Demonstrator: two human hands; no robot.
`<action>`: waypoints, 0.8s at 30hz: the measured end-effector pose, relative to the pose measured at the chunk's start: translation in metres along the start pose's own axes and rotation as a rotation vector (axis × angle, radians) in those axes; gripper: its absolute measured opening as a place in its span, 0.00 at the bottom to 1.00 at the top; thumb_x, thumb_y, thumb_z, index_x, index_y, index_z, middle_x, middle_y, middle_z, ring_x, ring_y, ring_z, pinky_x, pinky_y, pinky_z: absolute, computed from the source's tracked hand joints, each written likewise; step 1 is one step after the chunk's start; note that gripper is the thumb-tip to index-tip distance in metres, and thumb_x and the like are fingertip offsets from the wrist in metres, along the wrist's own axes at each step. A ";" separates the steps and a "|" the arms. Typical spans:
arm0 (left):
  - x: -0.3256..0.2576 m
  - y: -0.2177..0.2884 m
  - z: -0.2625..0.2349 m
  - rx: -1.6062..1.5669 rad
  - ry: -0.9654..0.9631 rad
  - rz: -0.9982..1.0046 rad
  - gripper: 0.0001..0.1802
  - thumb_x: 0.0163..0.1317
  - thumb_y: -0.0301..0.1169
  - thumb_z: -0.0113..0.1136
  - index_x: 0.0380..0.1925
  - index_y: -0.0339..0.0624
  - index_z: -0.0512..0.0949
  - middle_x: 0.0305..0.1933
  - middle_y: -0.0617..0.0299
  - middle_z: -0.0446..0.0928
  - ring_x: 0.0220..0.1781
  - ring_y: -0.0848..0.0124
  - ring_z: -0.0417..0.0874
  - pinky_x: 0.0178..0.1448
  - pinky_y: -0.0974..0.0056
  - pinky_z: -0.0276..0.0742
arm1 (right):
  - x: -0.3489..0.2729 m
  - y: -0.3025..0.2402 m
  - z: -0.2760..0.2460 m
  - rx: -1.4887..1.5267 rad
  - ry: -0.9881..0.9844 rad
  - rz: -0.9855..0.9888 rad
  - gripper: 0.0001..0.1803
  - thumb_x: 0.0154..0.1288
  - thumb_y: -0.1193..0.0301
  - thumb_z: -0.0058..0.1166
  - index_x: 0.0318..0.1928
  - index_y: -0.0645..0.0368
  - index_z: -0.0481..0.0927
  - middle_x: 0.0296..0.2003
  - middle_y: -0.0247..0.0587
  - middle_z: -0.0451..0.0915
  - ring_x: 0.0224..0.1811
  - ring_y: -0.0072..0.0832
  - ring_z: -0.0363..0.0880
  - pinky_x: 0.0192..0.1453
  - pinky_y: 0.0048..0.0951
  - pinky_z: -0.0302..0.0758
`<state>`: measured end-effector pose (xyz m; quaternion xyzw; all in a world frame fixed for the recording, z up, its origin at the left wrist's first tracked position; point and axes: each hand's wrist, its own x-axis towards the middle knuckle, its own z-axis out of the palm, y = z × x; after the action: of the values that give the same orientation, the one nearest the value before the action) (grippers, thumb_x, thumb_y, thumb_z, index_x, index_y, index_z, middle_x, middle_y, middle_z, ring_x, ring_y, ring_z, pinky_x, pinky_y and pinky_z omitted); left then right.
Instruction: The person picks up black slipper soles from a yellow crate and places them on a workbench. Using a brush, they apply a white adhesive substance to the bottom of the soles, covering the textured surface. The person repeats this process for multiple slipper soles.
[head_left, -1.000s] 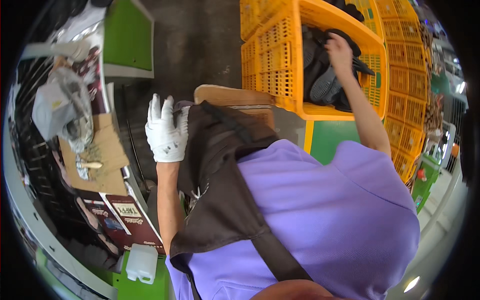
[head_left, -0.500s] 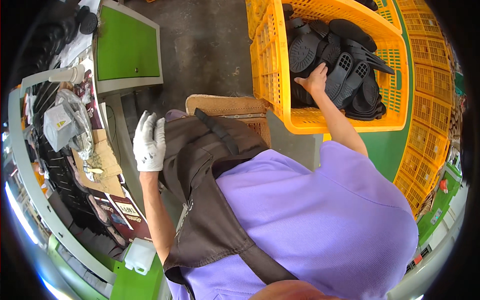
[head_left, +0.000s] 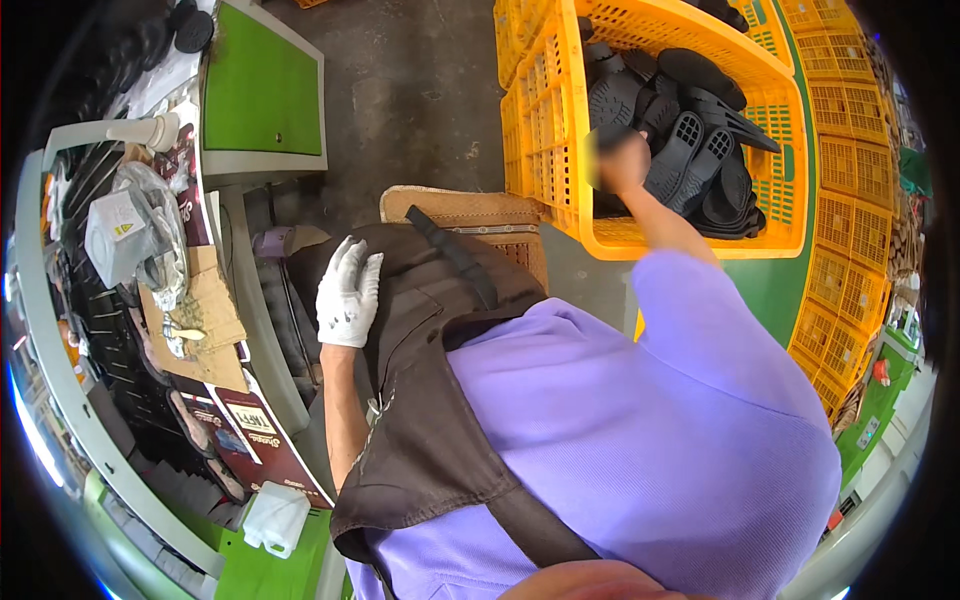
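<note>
Beyond the person's brown apron [head_left: 420, 400] spreads a scuffed, dark floor [head_left: 410, 90], with stacked yellow crates [head_left: 845, 180] along the right and a green-doored cabinet [head_left: 262, 90] on the left. An open yellow crate [head_left: 578, 150] at right holds heaped black soles [head_left: 672, 165]. The gloved left hand [head_left: 347, 295] is by the apron, fingers slightly apart; the bare right hand [head_left: 625, 166], at the crate's near left corner, is too blurred to tell its grip. A small brush [head_left: 188, 334] lies on torn cardboard [head_left: 215, 290].
</note>
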<state>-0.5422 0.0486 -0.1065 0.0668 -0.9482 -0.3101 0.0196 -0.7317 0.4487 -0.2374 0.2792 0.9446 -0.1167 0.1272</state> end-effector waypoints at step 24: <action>-0.056 -0.046 -0.003 -0.155 0.071 -0.209 0.13 0.60 0.31 0.58 0.42 0.35 0.78 0.44 0.49 0.79 0.47 0.58 0.80 0.54 0.62 0.73 | 0.019 -0.014 -0.041 -0.343 -0.094 -0.230 0.39 0.49 0.63 0.52 0.61 0.66 0.56 0.47 0.69 0.72 0.48 0.55 0.75 0.53 0.42 0.73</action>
<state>-0.4814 0.0180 -0.1313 0.1746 -0.9078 -0.3804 0.0259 -0.7624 0.4590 -0.2027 0.1379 0.9693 0.0190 0.2025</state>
